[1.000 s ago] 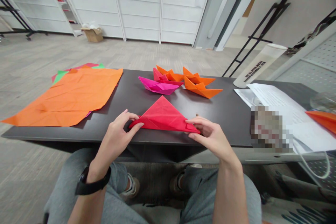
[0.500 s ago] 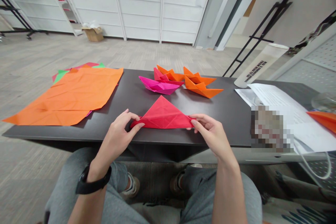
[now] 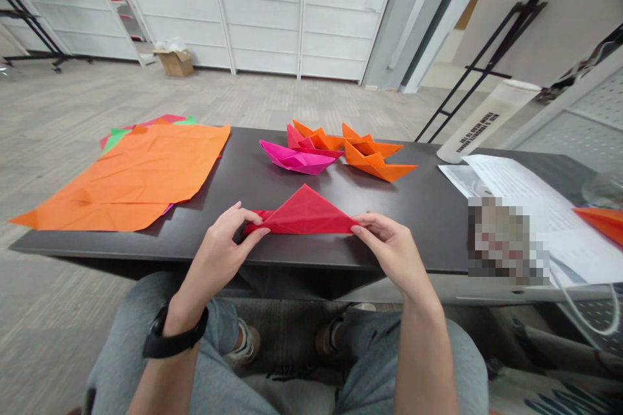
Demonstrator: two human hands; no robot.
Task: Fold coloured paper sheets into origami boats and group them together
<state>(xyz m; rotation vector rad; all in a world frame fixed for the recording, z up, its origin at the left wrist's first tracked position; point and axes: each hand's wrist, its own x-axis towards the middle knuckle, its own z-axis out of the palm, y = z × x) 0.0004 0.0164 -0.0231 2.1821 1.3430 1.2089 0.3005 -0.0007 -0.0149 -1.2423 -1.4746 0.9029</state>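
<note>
A red folded paper (image 3: 306, 213), shaped like a triangle with a band along its lower edge, is held above the near side of the dark table (image 3: 233, 185). My left hand (image 3: 228, 240) pinches its left end between thumb and fingers. At the opposite end, my right hand (image 3: 387, 240) grips the right corner the same way. Beyond the red paper stand several folded paper boats: a magenta boat (image 3: 296, 161) on the left and an orange boat (image 3: 382, 165) on the right, with others close behind.
Orange paper sheets (image 3: 141, 175) lie on the table's left, with green and pink ones beneath. White printed papers (image 3: 525, 188), a pale cylinder (image 3: 487, 120) and an orange folded piece (image 3: 603, 224) are at the right. A blurred-out object rests beside the papers.
The red paper's peak has dropped lower and tilted, so the triangle looks flatter. Both hands keep their hold at the ends. The view has shifted slightly.
</note>
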